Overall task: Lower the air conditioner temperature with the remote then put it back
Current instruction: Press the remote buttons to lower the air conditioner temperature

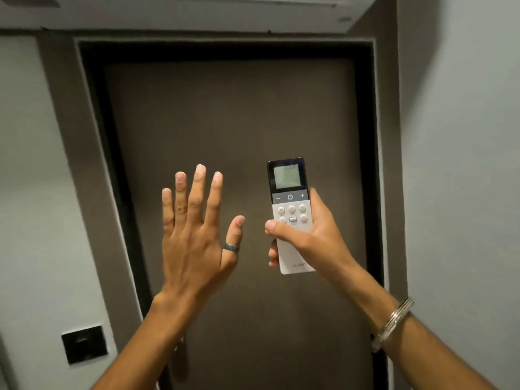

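Observation:
A white remote [289, 204] with a dark top and a small grey screen is held upright in front of a brown door. My right hand [306, 235] grips its lower half, the thumb lying across the front just below the round buttons. A metal bangle sits on that wrist. My left hand [194, 232] is raised beside it, to the left, palm away from me, fingers spread, holding nothing; a dark ring is on the thumb. The air conditioner's white underside [197, 12] runs along the top edge of the view.
A brown door [230, 122] in a dark frame fills the middle. Grey walls stand on both sides. A black wall plate [84, 344] is mounted low on the left wall.

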{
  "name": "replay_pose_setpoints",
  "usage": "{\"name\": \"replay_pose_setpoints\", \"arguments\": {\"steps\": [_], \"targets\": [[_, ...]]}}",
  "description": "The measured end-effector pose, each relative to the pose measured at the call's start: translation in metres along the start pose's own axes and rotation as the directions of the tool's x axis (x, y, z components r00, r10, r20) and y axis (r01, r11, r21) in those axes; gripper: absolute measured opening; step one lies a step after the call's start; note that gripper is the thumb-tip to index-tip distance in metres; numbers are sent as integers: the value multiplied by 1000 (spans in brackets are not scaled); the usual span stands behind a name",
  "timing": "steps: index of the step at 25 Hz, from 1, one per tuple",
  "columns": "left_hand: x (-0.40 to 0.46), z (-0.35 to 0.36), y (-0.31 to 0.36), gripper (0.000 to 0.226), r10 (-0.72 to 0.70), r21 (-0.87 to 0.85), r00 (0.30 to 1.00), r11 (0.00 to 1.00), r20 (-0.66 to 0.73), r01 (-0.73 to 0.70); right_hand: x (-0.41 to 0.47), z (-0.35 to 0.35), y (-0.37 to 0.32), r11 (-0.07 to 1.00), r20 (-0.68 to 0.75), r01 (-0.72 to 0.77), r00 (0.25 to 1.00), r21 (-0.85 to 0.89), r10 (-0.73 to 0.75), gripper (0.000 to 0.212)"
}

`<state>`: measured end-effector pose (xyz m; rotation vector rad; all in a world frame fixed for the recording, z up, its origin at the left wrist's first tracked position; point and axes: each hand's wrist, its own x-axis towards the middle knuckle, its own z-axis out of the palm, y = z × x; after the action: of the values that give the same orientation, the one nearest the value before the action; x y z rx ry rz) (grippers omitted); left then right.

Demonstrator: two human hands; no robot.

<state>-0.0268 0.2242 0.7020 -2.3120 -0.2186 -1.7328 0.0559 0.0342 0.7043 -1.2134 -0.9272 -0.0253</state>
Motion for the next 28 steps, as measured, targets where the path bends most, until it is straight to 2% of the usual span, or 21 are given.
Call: {"name": "replay_pose_setpoints", "arguments": {"steps": [5,8,12,28], "targets": [[17,-10,-16,75,6,20,997,1000,-77,-4,12,20,-18,998,0,65,998,27,-65,38],[16,-9,-24,75,2,30,996,1000,-86,0,14,25,-17,994,48,52,997,100,-57,30],[16,-8,-31,75,-2,48,994,999,-106,7,18,29,-16,981,84,15,996,191,-31,32],[20,-11,-43,74,-38,35,991,998,-131,43,24,38,-19,984,53,78,995,161,-88,31]]}}
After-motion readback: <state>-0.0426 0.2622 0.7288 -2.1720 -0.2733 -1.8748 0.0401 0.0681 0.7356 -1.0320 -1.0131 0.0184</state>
